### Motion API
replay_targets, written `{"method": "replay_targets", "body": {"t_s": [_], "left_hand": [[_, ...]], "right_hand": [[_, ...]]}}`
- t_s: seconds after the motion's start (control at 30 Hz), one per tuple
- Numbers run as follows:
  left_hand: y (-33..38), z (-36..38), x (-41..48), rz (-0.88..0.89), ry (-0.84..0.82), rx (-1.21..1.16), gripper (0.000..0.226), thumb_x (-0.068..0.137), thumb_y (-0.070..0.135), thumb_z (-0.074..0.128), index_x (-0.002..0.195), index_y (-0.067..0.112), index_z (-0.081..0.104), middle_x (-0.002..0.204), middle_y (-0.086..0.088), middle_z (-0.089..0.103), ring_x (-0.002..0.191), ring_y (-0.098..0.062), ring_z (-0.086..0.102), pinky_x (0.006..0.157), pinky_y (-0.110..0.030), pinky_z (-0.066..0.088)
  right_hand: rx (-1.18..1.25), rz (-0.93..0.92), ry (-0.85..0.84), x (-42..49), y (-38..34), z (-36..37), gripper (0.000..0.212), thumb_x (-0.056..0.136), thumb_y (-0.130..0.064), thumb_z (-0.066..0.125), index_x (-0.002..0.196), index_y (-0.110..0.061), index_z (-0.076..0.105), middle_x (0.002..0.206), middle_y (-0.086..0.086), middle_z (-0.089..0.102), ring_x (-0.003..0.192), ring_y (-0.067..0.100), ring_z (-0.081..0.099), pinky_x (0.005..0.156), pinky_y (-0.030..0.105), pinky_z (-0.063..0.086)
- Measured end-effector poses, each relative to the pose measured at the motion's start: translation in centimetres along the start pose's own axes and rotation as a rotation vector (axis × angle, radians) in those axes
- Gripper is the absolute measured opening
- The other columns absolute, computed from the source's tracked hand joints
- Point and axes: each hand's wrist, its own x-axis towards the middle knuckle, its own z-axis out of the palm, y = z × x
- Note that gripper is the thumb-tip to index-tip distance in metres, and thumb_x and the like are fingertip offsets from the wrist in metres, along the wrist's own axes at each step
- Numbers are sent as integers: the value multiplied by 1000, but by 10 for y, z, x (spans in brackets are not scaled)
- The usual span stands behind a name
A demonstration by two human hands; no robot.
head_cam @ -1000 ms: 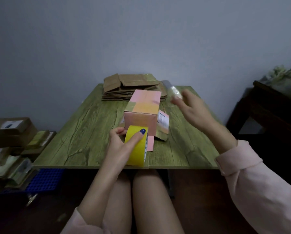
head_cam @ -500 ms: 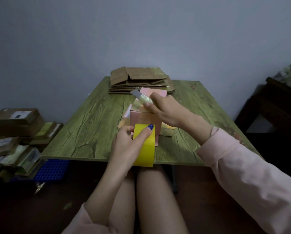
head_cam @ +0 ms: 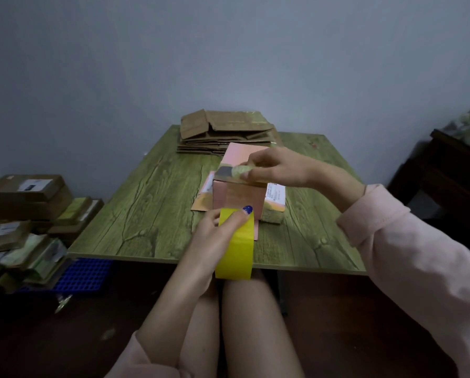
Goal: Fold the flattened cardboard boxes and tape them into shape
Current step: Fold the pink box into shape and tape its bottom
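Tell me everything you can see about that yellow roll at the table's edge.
The yellow tape roll is a wide, glossy plastic-looking roll, seen edge-on and standing upright over the near edge of the green table. The left hand grips it, thumb across its top. It sits in front of the pink box; any contact there is unclear.

Green table, blue crate, dark cabinet

One pink box on one worktop. One roll of yellow tape at six o'clock. One stack of flattened boxes at twelve, too tightly packed to count. One cutter. Two hands: left hand, right hand. One blue crate at eight.
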Motion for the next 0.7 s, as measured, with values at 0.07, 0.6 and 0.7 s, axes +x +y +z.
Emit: {"method": "replay_targets", "body": {"t_s": [0.07, 0.6, 0.7], "left_hand": [[-1, 0, 0, -17, -11, -27, 59, 60, 46, 65, 111, 18, 62, 108, -11, 67, 94, -28, 67, 83, -45, 53], [-5, 0, 3, 26, 34, -1, 58, 58, 45, 64, 108, 18, 59, 103, -6, 65, 88, -22, 66, 73, -37, 53], [-5, 0, 1, 45, 36, 27, 50, 61, 44, 61, 105, 20, 59, 98, -3, 66, 87, -22, 67, 75, -39, 53]], "right_hand": [[5, 1, -55, 2, -1, -7, 35, 85, -39, 64, 75, -7, 58, 84, -2, 67, 68, 5, 55, 65, 28, 41], [-405, -87, -175, -21, -21, -25, 27, 89, -37, 59, 65, -34, 47, 119, -5, 66, 72, 10, 54, 65, 22, 40], [-443, -71, -218, -17, -21, -26, 26, 89, -37, 60, 67, -30, 48, 78, -4, 62, 68, 16, 51, 60, 31, 37]]}}
